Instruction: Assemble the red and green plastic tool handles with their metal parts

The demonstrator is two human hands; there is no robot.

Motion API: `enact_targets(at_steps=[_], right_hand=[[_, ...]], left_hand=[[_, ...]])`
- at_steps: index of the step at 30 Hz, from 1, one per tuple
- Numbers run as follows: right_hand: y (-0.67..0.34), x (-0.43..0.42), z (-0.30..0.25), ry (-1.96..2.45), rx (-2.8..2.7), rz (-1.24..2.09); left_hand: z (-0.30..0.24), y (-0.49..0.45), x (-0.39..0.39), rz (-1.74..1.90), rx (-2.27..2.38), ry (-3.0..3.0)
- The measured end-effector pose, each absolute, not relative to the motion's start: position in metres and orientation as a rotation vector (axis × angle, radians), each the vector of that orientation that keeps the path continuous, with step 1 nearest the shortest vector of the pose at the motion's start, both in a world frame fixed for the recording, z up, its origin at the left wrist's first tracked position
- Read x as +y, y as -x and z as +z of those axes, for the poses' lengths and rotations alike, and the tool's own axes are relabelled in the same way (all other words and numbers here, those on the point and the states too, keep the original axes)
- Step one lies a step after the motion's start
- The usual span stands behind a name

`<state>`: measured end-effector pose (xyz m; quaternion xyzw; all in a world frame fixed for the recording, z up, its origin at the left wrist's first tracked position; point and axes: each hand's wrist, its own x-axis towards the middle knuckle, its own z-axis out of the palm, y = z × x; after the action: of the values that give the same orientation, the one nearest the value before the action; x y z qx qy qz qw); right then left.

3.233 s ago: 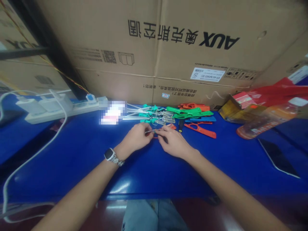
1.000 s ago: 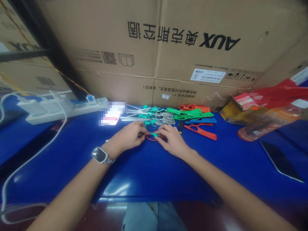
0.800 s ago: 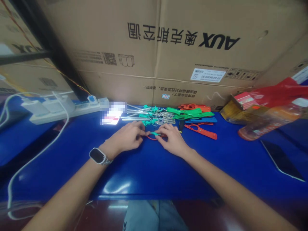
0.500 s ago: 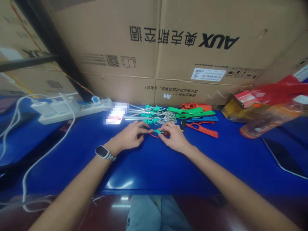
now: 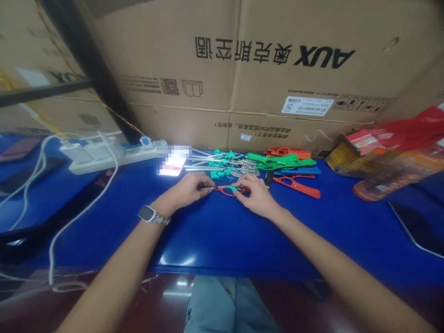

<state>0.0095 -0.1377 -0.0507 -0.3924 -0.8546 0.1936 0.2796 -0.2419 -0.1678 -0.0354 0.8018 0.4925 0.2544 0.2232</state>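
Both of my hands rest on the blue table (image 5: 225, 236) near its middle. My left hand (image 5: 189, 190), with a watch on its wrist, pinches the metal end of a small red and green clip tool (image 5: 224, 188). My right hand (image 5: 255, 195) pinches the other end of that same tool, fingers curled over it. Just behind my hands lies a pile of similar green clips with metal rods (image 5: 222, 165). Green, red and blue plastic handles (image 5: 289, 169) lie to the right of the pile.
A large cardboard box (image 5: 243, 74) stands along the back of the table. A white power strip with plugs and cables (image 5: 104, 152) lies at the left. Red and yellow packaging (image 5: 381, 157) sits at the right, and a dark phone (image 5: 419, 229) lies near the right edge.
My hands have drawn slightly apart along the small clip tool, so more of it shows between them. The view has shifted a little to the left.
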Motion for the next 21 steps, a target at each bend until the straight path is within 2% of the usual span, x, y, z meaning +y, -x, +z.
enact_targets(at_steps=[21], right_hand=[[-0.01,-0.138,-0.052,1.019,-2.288,0.519]], left_hand=[[-0.028,0.227,-0.17,0.709,1.267,-2.352]])
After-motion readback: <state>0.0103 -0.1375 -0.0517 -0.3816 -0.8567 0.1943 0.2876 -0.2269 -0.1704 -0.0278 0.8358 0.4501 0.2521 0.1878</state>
